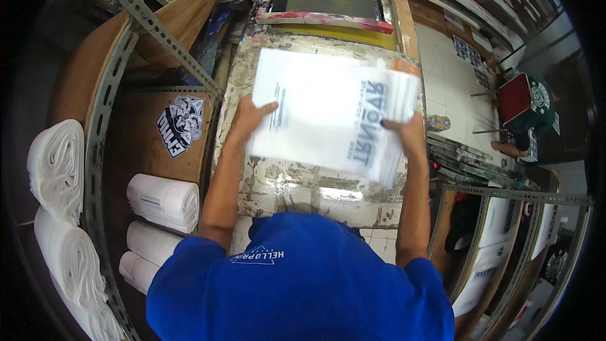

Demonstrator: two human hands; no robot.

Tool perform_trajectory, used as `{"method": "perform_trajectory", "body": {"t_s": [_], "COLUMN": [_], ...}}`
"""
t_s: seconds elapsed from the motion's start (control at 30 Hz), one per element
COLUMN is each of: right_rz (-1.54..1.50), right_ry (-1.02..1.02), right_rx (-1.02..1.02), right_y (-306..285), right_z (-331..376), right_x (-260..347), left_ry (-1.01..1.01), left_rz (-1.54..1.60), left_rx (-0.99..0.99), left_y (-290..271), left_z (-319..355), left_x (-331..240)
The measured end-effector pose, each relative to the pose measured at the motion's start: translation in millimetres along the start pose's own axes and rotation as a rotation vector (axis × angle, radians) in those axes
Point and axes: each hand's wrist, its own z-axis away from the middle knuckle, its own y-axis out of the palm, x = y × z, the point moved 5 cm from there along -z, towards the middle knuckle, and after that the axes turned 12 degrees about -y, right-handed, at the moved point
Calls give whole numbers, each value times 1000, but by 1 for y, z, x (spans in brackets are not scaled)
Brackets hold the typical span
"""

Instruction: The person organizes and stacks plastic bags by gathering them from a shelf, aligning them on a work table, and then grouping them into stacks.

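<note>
Both hands hold a stack of thin white plastic bags (322, 110) with dark printing, raised over a worn, paint-stained worktable (290, 192). At the stack's left edge is my left hand (251, 115), its thumb on top and its fingers hidden underneath. My right hand (409, 132) grips the right edge in the same way, thumb pressed over the print. The stack is tilted slightly and its right edge is fanned and blurred, so separate layers show there.
Beyond the stack lies a framed printing screen (325, 0) with pink and red stains. Folded white rolls (163, 202) fill the metal-framed shelf at left, beside a cartoon sticker (183, 125). At right stand a red chair (514, 102) and a shelf rack (505, 194) with printed white stacks.
</note>
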Motion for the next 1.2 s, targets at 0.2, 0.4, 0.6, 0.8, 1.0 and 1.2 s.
{"method": "perform_trajectory", "body": {"t_s": [0.2, 0.4, 0.6, 0.8, 1.0, 1.2], "right_rz": [35, 96, 120, 170, 192, 218], "right_ry": [-130, 96, 10, 163, 126, 128], "right_rx": [70, 110, 73, 175, 170, 120], "right_y": [27, 33, 40, 40, 37, 28], "right_z": [-115, -167, -177, -197, -202, -203], "right_x": [22, 8, -12, -75, -90, -101], "left_ry": [-109, -173, -228, -243, -275, 474], "left_rz": [-11, -33, 29, 10, -142, -696], "left_rx": [17, 30, 169, 98, -15, -657], "left_y": [-8, -5, 6, 18, 20, 55], "left_z": [-112, -181, -198, -225, -201, -129], "left_x": [-17, -1, 12, 65, 42, -31]}}
